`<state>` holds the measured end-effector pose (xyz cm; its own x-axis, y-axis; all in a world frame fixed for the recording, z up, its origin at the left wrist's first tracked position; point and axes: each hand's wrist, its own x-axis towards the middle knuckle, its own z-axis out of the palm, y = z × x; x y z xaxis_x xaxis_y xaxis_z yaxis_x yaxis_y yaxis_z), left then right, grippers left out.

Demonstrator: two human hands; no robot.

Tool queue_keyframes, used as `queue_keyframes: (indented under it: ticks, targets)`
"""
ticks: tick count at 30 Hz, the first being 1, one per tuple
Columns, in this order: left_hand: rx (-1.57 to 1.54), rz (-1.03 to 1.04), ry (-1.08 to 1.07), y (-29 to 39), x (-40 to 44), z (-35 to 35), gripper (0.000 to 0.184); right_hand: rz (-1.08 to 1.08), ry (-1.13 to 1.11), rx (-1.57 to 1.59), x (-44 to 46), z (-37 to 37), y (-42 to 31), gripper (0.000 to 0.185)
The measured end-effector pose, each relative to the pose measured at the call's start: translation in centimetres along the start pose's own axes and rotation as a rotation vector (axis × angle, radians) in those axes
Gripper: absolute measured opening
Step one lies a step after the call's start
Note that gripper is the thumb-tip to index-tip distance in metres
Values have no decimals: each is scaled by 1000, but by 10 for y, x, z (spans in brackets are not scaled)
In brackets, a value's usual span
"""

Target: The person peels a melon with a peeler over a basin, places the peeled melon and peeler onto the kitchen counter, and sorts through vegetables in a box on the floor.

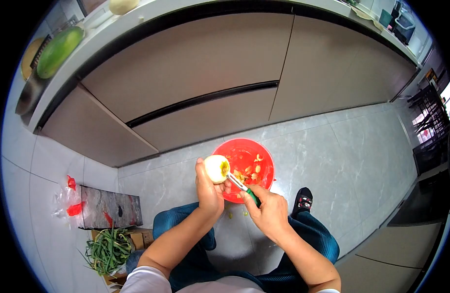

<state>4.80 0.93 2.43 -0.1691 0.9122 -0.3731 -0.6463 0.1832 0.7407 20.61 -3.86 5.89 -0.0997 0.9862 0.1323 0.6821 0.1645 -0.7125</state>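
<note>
My left hand (208,191) is wrapped round a pale, peeled round fruit or vegetable (215,169), whose yellow-green end faces right. In my right hand (269,209) is a peeler (239,182) with a green handle and a metal head. The peeler's tip touches the yellow-green end. Below both hands a red basin (266,161) stands on the floor, with yellowish pieces and peelings inside. Some of the basin lies hidden behind my hands.
Small green bits lie on the grey floor (303,146) by the basin. Green onions (109,250) fill a cardboard box at lower left, beside a patterned box (112,209). A large green gourd (59,52) rests on the counter. Cabinets (186,63) stand ahead.
</note>
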Motion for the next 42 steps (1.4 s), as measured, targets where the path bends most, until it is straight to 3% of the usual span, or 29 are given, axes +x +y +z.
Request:
queue_keyframes:
  ticks: [5, 9, 11, 15, 18, 19, 20, 21, 22, 23, 29, 33, 36, 38, 42]
  targets:
    - [99, 248, 10, -5, 1, 0, 50, 101, -25, 162, -6, 6, -6, 27]
    - [122, 331, -7, -8, -1, 0, 48, 172, -55, 330, -14, 18, -5, 27]
    - [241, 499, 36, -14, 5, -4, 47, 210, -76, 471, -19, 31, 3, 27]
    - [354, 522, -20, -9, 0, -6, 47, 368, -229, 897, -17, 31, 10, 30]
    - [522, 602, -72, -9, 7, -11, 55, 414, -235, 894, -7, 11, 15, 30]
    - [479, 493, -143, -5, 3, -9, 54, 323, -182, 681, -2, 7, 21, 32]
    - [434, 383, -214, 1, 0, -5, 55, 325, -177, 679, 0, -2, 23, 32]
    - [432, 381, -219, 6, 0, -4, 55, 196, -105, 397, 4, -16, 19, 32]
    - [325, 227, -308, 11, 1, -4, 56, 68, -34, 115, 6, -27, 15, 32]
    - [217, 72, -391, 15, 1, -4, 57, 47, -11, 56, 7, -32, 15, 33]
    - [57, -171, -603, 36, 5, -15, 58, -49, 33, 18, 4, -37, 22, 32]
    - [133, -156, -499, 37, 2, -10, 67, -86, 27, -52, 5, -41, 19, 33]
    - [81, -181, -517, 39, 7, -16, 66, -137, 81, -104, 6, -41, 19, 33]
    - [-38, -265, -681, 38, 15, -26, 63, -131, 68, -115, 6, -44, 17, 32]
    - [-24, -263, -646, 40, 8, -19, 64, -149, 67, -155, 5, -44, 16, 32]
